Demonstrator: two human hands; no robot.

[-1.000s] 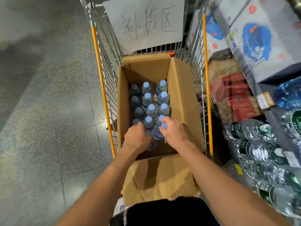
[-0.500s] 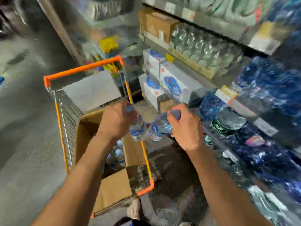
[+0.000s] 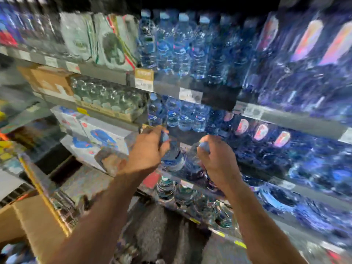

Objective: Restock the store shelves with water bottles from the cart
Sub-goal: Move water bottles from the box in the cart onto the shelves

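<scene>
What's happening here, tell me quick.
A person is restocking water. The left hand grips one bottle by its neck, and the right hand grips a second bottle the same way. Both are held up in front of the shelves, near rows of similar blue-capped bottles, not yet set down. The cardboard box in the cart sits at lower left. The picture is blurred, so the exact target shelf is unclear.

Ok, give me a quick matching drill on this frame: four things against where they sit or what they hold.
Things:
1. left hand
2. right hand
3. cardboard box
4. price tag

Places or states:
A. bottom left corner
B. on the shelf edge, above both hands
C. grips the left bottle by its neck
D. grips the right bottle by its neck

Pairs: 1-C, 2-D, 3-A, 4-B
</scene>
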